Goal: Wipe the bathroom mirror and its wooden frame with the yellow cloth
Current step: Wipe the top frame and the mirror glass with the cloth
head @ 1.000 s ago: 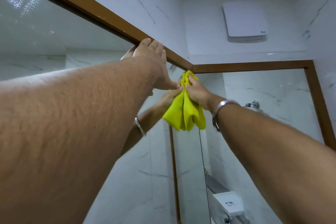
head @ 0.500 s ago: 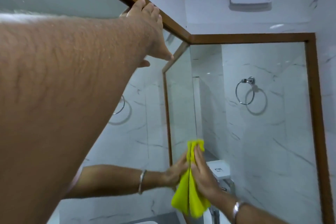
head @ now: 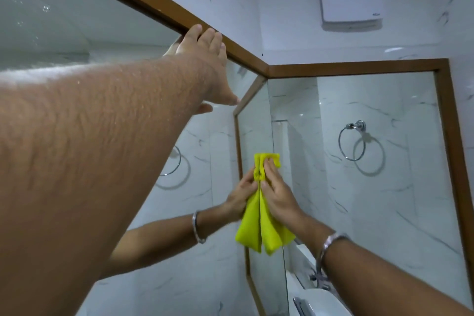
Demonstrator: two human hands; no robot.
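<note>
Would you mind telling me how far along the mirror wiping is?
Done: cannot tell. In hand: the right hand presses the yellow cloth into the corner where the mirrors meet; the left hand braces on the brown wooden frame. Left: droplets on the left mirror glass.

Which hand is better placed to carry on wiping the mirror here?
Right. The right hand presses the cloth against the mirror; the left hand is empty, fingers resting on the top frame.

white wall vent, chrome towel ring
</note>
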